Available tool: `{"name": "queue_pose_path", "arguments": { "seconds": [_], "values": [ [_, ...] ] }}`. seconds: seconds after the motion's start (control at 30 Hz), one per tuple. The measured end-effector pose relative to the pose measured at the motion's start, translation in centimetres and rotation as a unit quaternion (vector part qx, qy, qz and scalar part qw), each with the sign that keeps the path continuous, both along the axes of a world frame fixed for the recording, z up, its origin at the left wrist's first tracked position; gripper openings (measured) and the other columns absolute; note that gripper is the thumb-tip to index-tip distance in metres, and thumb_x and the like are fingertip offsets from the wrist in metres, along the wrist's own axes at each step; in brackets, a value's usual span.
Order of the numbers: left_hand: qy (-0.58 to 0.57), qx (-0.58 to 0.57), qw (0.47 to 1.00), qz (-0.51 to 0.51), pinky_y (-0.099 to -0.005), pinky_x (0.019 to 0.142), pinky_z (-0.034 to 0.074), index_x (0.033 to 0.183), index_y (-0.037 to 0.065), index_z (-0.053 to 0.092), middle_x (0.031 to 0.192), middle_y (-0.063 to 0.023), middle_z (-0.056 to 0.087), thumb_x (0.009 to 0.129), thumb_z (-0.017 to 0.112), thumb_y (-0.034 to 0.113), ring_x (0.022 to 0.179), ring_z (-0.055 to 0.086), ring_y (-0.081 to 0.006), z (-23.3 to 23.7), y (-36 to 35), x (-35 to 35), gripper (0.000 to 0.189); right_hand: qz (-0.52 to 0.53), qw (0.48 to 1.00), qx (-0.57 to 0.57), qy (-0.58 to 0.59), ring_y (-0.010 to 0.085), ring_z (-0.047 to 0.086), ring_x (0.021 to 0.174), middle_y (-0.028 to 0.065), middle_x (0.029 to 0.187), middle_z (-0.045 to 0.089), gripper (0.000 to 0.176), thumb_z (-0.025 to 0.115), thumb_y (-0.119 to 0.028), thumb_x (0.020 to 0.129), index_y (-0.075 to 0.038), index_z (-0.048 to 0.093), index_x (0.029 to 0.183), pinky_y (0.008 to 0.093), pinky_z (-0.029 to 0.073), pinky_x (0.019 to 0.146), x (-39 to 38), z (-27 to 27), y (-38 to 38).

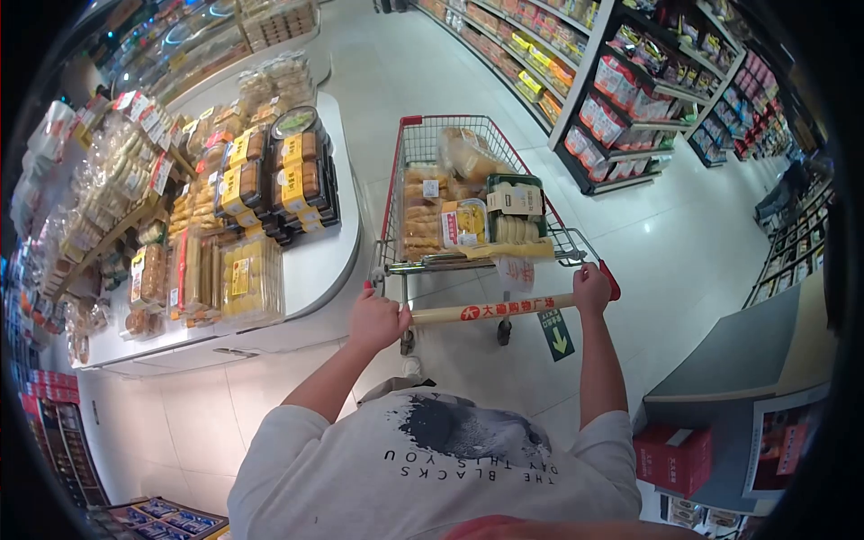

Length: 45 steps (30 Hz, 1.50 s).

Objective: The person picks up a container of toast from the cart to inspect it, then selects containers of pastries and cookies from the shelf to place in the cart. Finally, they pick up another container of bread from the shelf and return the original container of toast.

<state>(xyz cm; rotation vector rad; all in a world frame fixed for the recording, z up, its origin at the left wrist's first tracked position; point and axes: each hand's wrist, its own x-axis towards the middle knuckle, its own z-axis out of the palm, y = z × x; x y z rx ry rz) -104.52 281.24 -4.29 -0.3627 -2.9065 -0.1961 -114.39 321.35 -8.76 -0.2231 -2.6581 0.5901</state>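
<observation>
Both my hands grip the handle [504, 309] of a shopping cart [394, 180], a pale bar printed with red characters. My left hand [376, 317] is wrapped round its left end, and my right hand [591, 288] closes on the right end beside a red corner piece. Inside the wire basket lie packs of golden baked goods [420, 216], a bag of bread [468, 157], a tub with a yellow and white label [463, 223] and a dark green tray of pale rolls [516, 202]. A small clear bag [516, 272] hangs near the handle.
To the left, a white display counter [337, 207] carries stacked boxed pastries [297, 171] and bagged breads. Packed shelves [612, 117] stand ahead on the right. A green floor sign with an arrow [556, 336] lies under the handle. A red box [673, 457] is at lower right.
</observation>
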Motion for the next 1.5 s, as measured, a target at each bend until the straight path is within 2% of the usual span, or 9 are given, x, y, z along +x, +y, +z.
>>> {"name": "queue_pose_path", "arguments": {
  "seconds": [0.23, 0.67, 0.87, 1.17, 1.27, 1.3, 1.37, 1.43, 1.5],
  "values": [
    [-0.025, 0.011, 1.000, -0.008, -0.0396, 0.083, 0.041, 0.055, 0.006, 0.061, 0.055, -0.0105, 0.058, 0.083, 0.046, 0.030, 0.056, 0.057, -0.0264, 1.6, -1.2, -6.5, 0.039, 0.003, 1.000, 0.007, -0.026, 0.0282, 0.060, 0.063, 0.0110, 0.066, 0.061, 0.011, 0.056, -0.017, 0.076, -0.006, 0.058, 0.076, 0.0399, 0.046, 0.056, -9.0, 0.6, -1.2],
    [0.032, 0.038, 0.999, 0.005, -0.0410, 0.083, 0.041, 0.055, 0.006, 0.060, 0.055, -0.0111, 0.058, 0.083, 0.050, 0.032, 0.056, 0.057, -0.0271, 1.9, -4.6, -19.2, 0.040, 0.023, 0.999, 0.014, -0.028, 0.0304, 0.059, 0.066, 0.0126, 0.071, 0.061, 0.015, 0.054, -0.018, 0.079, -0.004, 0.059, 0.078, 0.0391, 0.045, 0.059, -24.3, 2.2, -5.0],
    [0.059, 0.043, 0.997, 0.034, -0.0378, 0.083, 0.041, 0.054, 0.007, 0.060, 0.055, -0.0106, 0.057, 0.080, 0.053, 0.032, 0.059, 0.056, -0.0267, 2.0, -4.7, -24.8, 0.037, 0.039, 0.998, 0.011, -0.037, 0.0303, 0.059, 0.067, 0.0128, 0.071, 0.061, 0.017, 0.054, -0.021, 0.079, -0.005, 0.059, 0.079, 0.0397, 0.045, 0.058, -31.7, 1.7, -5.7],
    [-0.008, 0.002, 0.993, 0.116, -0.0396, 0.090, 0.038, 0.059, 0.006, 0.060, 0.062, -0.0089, 0.059, 0.083, 0.049, 0.030, 0.068, 0.057, -0.0255, 1.7, -5.0, -32.7, 0.036, 0.092, 0.994, 0.024, -0.051, 0.0313, 0.059, 0.065, 0.0123, 0.069, 0.060, 0.018, 0.052, -0.023, 0.080, -0.006, 0.057, 0.078, 0.0419, 0.044, 0.056, -41.9, 1.3, -7.9],
    [-0.053, 0.010, 0.989, 0.139, -0.0401, 0.095, 0.034, 0.082, 0.004, 0.062, 0.083, -0.0131, 0.060, 0.082, 0.052, 0.028, 0.084, 0.056, -0.0277, 2.6, -4.7, -33.6, 0.026, 0.110, 0.990, 0.053, -0.065, 0.0310, 0.060, 0.067, 0.0120, 0.069, 0.062, 0.019, 0.050, -0.025, 0.080, -0.007, 0.058, 0.079, 0.0423, 0.046, 0.060, -44.9, 1.4, -8.6],
    [0.034, 0.009, 0.987, 0.157, -0.0408, 0.096, 0.033, 0.090, 0.003, 0.059, 0.093, -0.0151, 0.057, 0.082, 0.054, 0.028, 0.091, 0.053, -0.0284, 2.9, -4.8, -33.4, 0.027, 0.118, 0.988, 0.054, -0.078, 0.0314, 0.061, 0.069, 0.0126, 0.071, 0.062, 0.021, 0.049, -0.026, 0.081, -0.007, 0.059, 0.080, 0.0426, 0.047, 0.061, -45.7, 1.5, -8.8],
    [0.208, 0.002, 0.961, 0.184, -0.0423, 0.097, 0.031, 0.106, 0.001, 0.053, 0.113, -0.0192, 0.051, 0.081, 0.056, 0.028, 0.105, 0.048, -0.0297, 3.3, -5.4, -32.1, 0.037, 0.137, 0.986, 0.060, -0.071, 0.0318, 0.061, 0.069, 0.0128, 0.071, 0.062, 0.021, 0.049, -0.026, 0.081, -0.007, 0.059, 0.081, 0.0430, 0.046, 0.061, -47.2, 1.7, -9.4],
    [0.248, 0.131, 0.890, 0.359, -0.0426, 0.098, 0.030, 0.117, -0.002, 0.043, 0.125, -0.0225, 0.040, 0.077, 0.063, 0.025, 0.114, 0.041, -0.0330, 0.1, -8.8, -30.7, 0.052, 0.142, 0.985, 0.066, -0.075, 0.0326, 0.060, 0.069, 0.0131, 0.071, 0.062, 0.022, 0.048, -0.026, 0.082, -0.006, 0.059, 0.081, 0.0435, 0.046, 0.061, -48.0, 1.8, -10.0],
    [0.188, 0.368, 0.720, 0.558, -0.0443, 0.096, 0.031, 0.121, -0.005, 0.040, 0.124, -0.0219, 0.041, 0.076, 0.067, 0.027, 0.114, 0.040, -0.0319, -3.1, -14.0, -29.8, 0.062, 0.150, 0.984, 0.069, -0.072, 0.0328, 0.060, 0.069, 0.0132, 0.070, 0.062, 0.022, 0.048, -0.026, 0.082, -0.006, 0.059, 0.081, 0.0438, 0.046, 0.061, -49.5, 1.7, -10.4]
  ]
}}
